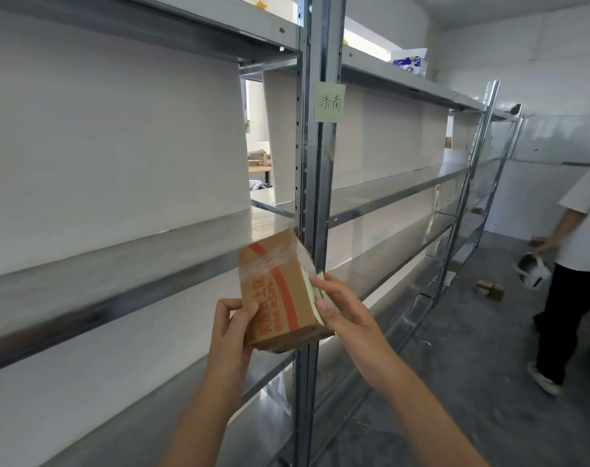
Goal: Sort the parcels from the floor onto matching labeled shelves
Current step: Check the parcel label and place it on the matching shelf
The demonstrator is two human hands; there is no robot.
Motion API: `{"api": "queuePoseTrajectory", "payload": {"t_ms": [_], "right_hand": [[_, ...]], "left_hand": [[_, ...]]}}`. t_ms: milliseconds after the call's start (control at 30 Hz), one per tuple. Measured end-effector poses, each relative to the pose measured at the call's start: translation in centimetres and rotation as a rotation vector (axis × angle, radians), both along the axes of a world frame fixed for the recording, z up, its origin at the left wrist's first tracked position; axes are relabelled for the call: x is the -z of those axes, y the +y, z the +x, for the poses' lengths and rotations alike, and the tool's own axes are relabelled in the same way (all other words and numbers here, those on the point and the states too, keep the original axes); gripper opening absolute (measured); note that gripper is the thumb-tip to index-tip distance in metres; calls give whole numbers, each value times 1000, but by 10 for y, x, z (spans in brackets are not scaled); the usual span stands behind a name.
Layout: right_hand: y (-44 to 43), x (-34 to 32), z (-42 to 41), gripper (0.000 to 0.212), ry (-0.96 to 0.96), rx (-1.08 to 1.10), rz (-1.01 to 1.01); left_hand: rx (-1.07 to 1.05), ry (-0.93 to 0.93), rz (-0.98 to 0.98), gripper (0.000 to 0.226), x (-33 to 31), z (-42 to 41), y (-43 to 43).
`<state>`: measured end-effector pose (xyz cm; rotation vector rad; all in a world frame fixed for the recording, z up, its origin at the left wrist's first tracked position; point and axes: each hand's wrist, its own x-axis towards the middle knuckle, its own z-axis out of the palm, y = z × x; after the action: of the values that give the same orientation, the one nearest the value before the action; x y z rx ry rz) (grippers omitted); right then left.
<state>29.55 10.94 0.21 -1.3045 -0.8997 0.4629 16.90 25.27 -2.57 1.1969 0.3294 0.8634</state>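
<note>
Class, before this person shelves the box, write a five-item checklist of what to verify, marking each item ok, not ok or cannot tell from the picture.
1. Grip: left hand and right hand both hold the cardboard box: ok.
2. Box's destination readable: cannot tell; only red print shows.
3. Shelf label found: ok; a green note on the upright reads 济南.
4. Space on the shelf behind the box: ok, bare where visible.
5. Other person clear of the move: ok, standing apart at the right.

Green note (329, 102) on upright (324, 197): "济南"
</note>
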Motion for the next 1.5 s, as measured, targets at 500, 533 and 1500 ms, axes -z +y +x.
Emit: {"api": "queuePoseTrajectory", "payload": {"t_ms": [500,533,1500], "right_hand": [[-4,-3,6,38,-21,41,82],[-3,-2,6,39,-32,48,80],[-17,-18,42,44,129,149,105]], "left_hand": [[5,35,-29,43,13,10,-2],[2,34,-20,42,13,11,-2],[125,-108,309,89,21,57,5]]}}
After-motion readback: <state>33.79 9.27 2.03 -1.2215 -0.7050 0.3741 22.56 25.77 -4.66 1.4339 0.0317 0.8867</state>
